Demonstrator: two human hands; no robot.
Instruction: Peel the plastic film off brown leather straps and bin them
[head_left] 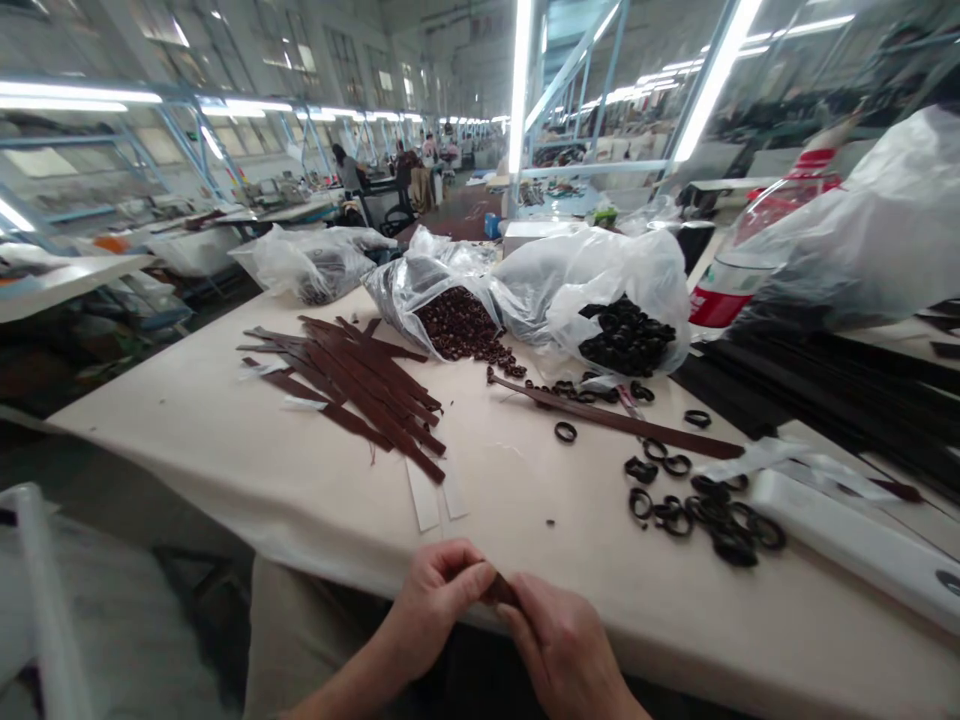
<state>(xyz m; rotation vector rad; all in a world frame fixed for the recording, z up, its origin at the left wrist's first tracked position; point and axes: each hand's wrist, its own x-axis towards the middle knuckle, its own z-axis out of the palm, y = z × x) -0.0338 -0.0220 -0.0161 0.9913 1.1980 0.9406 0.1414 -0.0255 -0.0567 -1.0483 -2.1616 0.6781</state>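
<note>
My left hand [439,595] and my right hand [559,640] meet at the table's near edge, both pinching a small brown leather piece [499,590] between the fingertips. Most of that piece is hidden by my fingers. A pile of brown leather straps [360,390] lies on the cream table [225,450] ahead to the left. One long brown strap [622,422] stretches across the middle. Several black loops [712,515] are scattered to the right of my hands.
Clear plastic bags stand at the back, one holding brown loops [457,322], one holding black loops [626,338]. Two white paper strips [435,495] lie near the straps. A white bar [847,545] and black straps [840,385] fill the right side. People work far behind.
</note>
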